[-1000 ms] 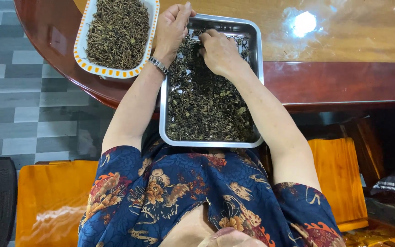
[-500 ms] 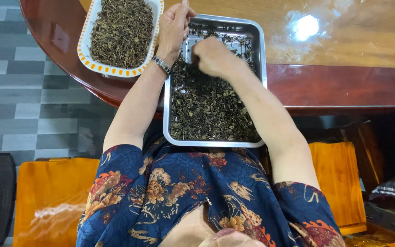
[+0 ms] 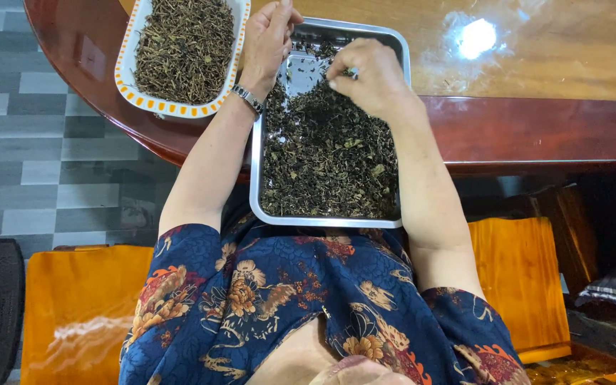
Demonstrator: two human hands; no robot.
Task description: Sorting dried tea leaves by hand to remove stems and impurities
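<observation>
The fingers [image 3: 342, 71] of the right hand [image 3: 373, 80] are pinched together on a small bit picked out of the dried leaves [image 3: 329, 153], a greenish scrap just showing between thumb and forefinger. Half a second ago that hand lay lower and flatter among the leaves; it has since lifted toward the far end of the metal tray [image 3: 401, 107] and closed into this pinch, which I judge means one piece has just been sorted out of the heap. The left hand [image 3: 267, 39] has moved little. It hangs over the tray's far left corner, fingers curled loosely together; whether they hold anything I cannot tell.

The leaves are dark, curled and crumbly, with a few paler green flakes. They fill the near half of the tray thickly and thin out toward the far end, where bare metal shows. Left of the tray sits a white dish [image 3: 124, 71] with an orange-patterned rim, heaped with browner, stalkier leaves. The tray's near end juts past the edge of the wooden table [image 3: 536, 128].
</observation>
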